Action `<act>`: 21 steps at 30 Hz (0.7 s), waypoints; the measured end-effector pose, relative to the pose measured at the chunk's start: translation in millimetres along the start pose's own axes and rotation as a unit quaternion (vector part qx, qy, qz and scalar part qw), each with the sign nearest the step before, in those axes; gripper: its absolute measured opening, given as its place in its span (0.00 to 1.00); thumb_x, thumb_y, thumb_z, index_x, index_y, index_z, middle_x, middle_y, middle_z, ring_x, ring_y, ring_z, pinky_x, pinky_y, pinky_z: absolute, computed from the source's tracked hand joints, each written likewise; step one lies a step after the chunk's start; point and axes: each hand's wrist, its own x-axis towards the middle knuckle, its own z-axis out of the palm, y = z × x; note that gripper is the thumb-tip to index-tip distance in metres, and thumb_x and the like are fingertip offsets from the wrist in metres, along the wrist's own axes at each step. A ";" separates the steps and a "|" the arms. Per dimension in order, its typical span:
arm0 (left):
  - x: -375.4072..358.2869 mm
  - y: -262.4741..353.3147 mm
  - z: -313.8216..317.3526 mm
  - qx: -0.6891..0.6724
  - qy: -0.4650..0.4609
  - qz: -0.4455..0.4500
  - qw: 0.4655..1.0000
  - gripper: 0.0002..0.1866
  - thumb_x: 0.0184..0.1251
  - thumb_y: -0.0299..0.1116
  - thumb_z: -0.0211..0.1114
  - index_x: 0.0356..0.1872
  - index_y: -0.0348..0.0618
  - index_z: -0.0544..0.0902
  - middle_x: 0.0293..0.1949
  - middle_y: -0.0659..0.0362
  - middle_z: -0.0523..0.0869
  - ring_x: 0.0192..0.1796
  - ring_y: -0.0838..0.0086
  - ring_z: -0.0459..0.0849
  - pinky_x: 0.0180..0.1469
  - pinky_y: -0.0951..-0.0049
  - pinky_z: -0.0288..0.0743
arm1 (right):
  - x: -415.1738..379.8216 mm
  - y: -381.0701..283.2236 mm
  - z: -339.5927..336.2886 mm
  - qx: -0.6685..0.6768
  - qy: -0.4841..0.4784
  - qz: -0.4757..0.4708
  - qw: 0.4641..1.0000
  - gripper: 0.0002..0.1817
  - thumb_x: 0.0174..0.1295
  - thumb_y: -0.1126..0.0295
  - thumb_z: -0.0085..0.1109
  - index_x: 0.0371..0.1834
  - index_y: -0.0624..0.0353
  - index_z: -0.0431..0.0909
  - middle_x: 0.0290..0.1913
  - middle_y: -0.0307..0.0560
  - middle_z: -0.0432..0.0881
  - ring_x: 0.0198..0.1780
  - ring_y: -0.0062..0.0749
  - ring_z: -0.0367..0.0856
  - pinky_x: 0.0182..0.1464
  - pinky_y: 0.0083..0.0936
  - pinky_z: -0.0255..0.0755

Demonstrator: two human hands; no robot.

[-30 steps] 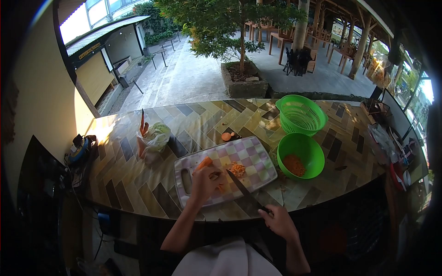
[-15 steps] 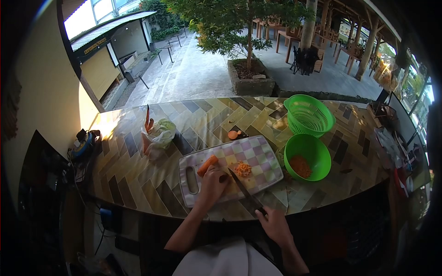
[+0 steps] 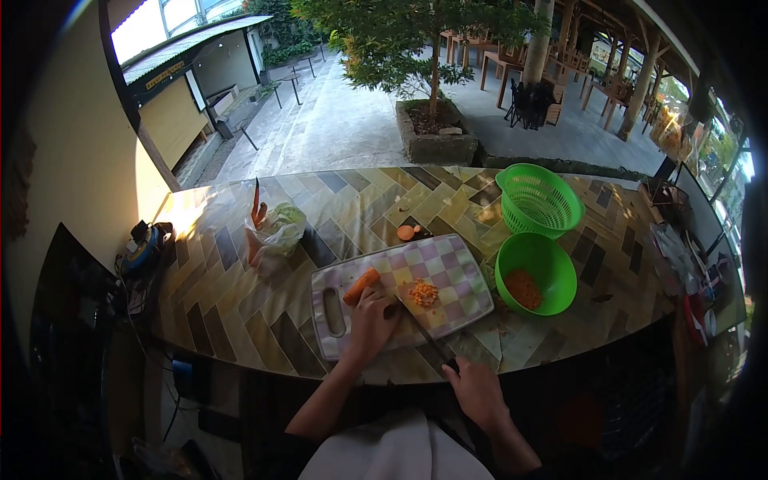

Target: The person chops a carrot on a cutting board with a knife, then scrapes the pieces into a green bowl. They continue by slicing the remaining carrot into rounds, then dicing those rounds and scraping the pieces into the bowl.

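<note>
My left hand (image 3: pixel 373 320) rests on the checkered cutting board (image 3: pixel 458 268) with its fingers curled and closed against an orange carrot (image 3: pixel 362 286). Its fingertips are partly hidden, along with whatever lies under them. In my right hand (image 3: pixel 475 390) is the handle of a knife (image 3: pixel 426 334). The blade slants up and left across the board, its tip just right of my left fingers. Beyond the tip lies a small heap of diced carrot (image 3: pixel 423 293). Past the board's far edge sit a few cut carrot ends (image 3: pixel 407 233).
To the right stands a green bowl (image 3: pixel 564 280) with orange bits inside, touching a green colander (image 3: pixel 544 180) behind it. A clear plastic bag (image 3: pixel 282 230) with vegetables lies at left on the wood-patterned table (image 3: pixel 216 276). Cables and gear (image 3: pixel 144 244) crowd the left edge.
The knife blade has turned slightly, showing a thinner profile, with its tip still near my left fingers. Both hands stay nearly in place.
</note>
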 end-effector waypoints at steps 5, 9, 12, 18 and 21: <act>5.3 0.5 5.4 -0.006 -0.020 -0.007 1.000 0.09 0.52 0.25 0.69 0.36 0.38 0.89 0.37 0.52 0.88 0.49 0.59 0.81 0.52 0.62 0.76 | 5.7 19.6 1.4 0.037 0.037 0.003 0.999 0.21 0.74 0.55 0.51 0.35 0.66 0.75 0.27 0.65 0.81 0.34 0.65 0.82 0.37 0.53 0.73; 17.0 0.5 12.9 -0.081 -0.028 -0.019 0.996 0.10 0.55 0.25 0.68 0.39 0.38 0.89 0.37 0.51 0.88 0.46 0.57 0.84 0.51 0.63 0.77 | 1.0 22.6 1.3 0.115 0.063 0.015 0.991 0.19 0.72 0.59 0.57 0.35 0.69 0.75 0.23 0.65 0.77 0.31 0.64 0.79 0.33 0.47 0.68; 19.9 3.2 4.7 -0.098 0.004 -0.029 0.995 0.10 0.57 0.25 0.69 0.40 0.37 0.88 0.37 0.49 0.88 0.44 0.56 0.86 0.49 0.62 0.78 | -1.2 19.4 -1.4 0.134 0.084 0.017 0.987 0.18 0.71 0.61 0.59 0.36 0.70 0.75 0.24 0.65 0.77 0.30 0.63 0.78 0.31 0.43 0.67; 3.8 6.9 -38.2 -0.109 -0.034 -0.074 0.991 0.09 0.59 0.24 0.70 0.41 0.35 0.88 0.39 0.49 0.88 0.45 0.57 0.86 0.53 0.62 0.78 | 0.5 23.7 2.0 0.123 0.046 -0.015 0.991 0.19 0.70 0.60 0.59 0.39 0.70 0.77 0.28 0.68 0.79 0.35 0.65 0.80 0.34 0.44 0.70; -13.0 -6.4 -45.6 -0.088 -0.058 -0.036 0.994 0.11 0.58 0.23 0.70 0.42 0.36 0.88 0.43 0.50 0.88 0.49 0.57 0.84 0.58 0.63 0.76 | 3.0 22.0 7.3 0.075 0.064 -0.017 0.995 0.19 0.70 0.59 0.59 0.38 0.70 0.78 0.29 0.68 0.79 0.36 0.66 0.80 0.35 0.45 0.70</act>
